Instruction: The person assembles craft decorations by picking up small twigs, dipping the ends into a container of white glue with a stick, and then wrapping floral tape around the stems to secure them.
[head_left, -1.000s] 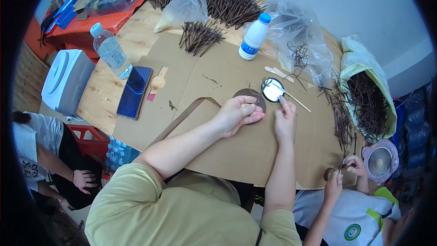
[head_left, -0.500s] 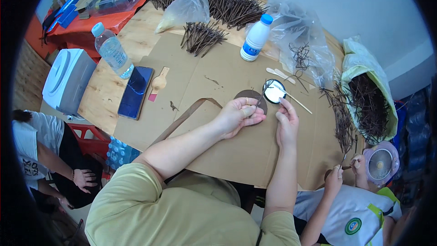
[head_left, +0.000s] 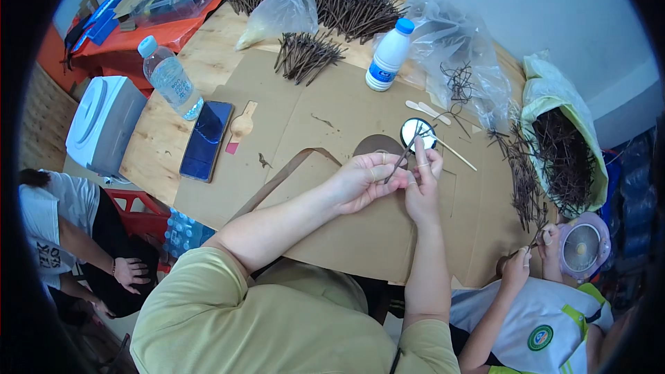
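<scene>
A thin, dark brown twig (head_left: 400, 161), forked at its upper end, is pinched upright at a slant in my left hand (head_left: 368, 181). My right hand (head_left: 424, 183) has its fingers closed against the same twig, its index finger lying up along it near the fork. Just beyond the fingertips sits a small dark-rimmed round dish (head_left: 404, 140) of white paste, with a thin wooden stick (head_left: 457, 155) leaning out of it. A brown disc (head_left: 376, 143) lies on the cardboard (head_left: 332, 242), partly hidden by my left hand.
A bundle of twigs (head_left: 308, 55), a white bottle (head_left: 388, 59), flat wooden sticks (head_left: 428, 112), a phone (head_left: 206, 140) and a water bottle (head_left: 172, 82) surround the cardboard. A sack of twigs (head_left: 564, 159) stands right. Another person's hands (head_left: 516, 270) hold a twig near the right edge.
My right hand has moved left and in to the twig, closing its fingers there. The twig has tilted slightly with its fork near the dish.
</scene>
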`<state>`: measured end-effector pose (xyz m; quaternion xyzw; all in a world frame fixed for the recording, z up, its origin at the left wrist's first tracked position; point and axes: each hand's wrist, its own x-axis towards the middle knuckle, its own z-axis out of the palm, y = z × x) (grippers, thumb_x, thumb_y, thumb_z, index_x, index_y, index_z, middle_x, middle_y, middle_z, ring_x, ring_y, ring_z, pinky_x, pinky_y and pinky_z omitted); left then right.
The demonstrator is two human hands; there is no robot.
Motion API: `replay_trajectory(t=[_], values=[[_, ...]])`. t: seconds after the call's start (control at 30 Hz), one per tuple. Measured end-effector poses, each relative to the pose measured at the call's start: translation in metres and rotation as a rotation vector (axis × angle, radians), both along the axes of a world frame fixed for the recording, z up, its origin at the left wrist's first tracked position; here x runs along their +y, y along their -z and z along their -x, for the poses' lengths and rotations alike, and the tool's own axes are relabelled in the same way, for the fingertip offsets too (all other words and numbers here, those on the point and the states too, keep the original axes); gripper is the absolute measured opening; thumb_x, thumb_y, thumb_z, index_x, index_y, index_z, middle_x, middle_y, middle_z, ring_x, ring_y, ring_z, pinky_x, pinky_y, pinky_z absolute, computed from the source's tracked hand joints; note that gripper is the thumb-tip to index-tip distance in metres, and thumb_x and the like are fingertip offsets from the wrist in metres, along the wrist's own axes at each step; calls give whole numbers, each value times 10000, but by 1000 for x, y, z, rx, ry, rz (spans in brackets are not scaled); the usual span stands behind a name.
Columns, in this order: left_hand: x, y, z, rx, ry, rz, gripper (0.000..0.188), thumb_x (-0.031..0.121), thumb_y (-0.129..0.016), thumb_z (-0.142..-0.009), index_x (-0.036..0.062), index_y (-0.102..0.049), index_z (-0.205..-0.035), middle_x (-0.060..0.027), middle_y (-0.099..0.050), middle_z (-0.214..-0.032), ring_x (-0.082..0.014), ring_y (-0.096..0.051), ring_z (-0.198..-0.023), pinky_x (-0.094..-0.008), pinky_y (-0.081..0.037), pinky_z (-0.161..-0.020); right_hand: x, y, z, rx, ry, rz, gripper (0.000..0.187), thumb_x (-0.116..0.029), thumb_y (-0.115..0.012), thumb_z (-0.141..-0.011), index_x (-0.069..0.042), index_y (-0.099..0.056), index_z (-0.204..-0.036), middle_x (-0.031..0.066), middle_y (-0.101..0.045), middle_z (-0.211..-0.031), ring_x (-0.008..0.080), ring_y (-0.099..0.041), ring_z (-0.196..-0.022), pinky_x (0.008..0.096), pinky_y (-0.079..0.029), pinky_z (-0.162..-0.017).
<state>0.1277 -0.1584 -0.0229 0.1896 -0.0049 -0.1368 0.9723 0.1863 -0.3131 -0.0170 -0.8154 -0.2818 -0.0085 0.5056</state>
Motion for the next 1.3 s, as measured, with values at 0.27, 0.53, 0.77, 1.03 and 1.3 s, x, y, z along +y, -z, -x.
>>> replay_trajectory(t=[0.27,0.53,0.77,1.03,1.3], values=[[5,-2,-1,-13,2,58,223,56,-498,-896,-28,-504,-1102,-92,-610,-903,-134,-618,-781,-190,-532,-697,1,2,3,-39,-24,-57,500,41,-525,-765,-108,-525,-1242,81,-386,-1080,180,-430,-946,271,-368,-871],[3,-5,1,27,147,68,171,85,-460,-919,20,-523,-1064,-53,-610,-859,-91,-598,-723,-194,-502,-635,3,-5,5,-254,175,4,130,-72,-611,-792,-66,-625,-921,96,-453,-1082,249,-372,-1058,351,-306,-927],[-7,-6,4,-87,-154,-756,125,124,-462,-929,32,-509,-999,-24,-564,-782,-67,-521,-618,-198,-434,-559,2,-11,7,-414,192,36,91,-96,-631,-778,-68,-606,-860,83,-526,-891,259,-440,-926,387,-342,-839],[-11,-18,12,-228,-292,-1216,97,114,-491,-917,27,-532,-915,-20,-579,-710,-60,-545,-548,-201,-426,-466,7,-15,14,-553,172,78,92,-42,-611,-768,-52,-595,-858,86,-532,-814,272,-474,-830,376,-386,-749],[-9,-18,14,-222,-267,-1189,136,131,-485,-920,28,-519,-837,-19,-570,-625,-58,-527,-473,-188,-391,-403,6,-25,18,-574,56,88,111,-2,-610,-744,-36,-587,-848,94,-538,-801,285,-475,-816,365,-401,-711]])
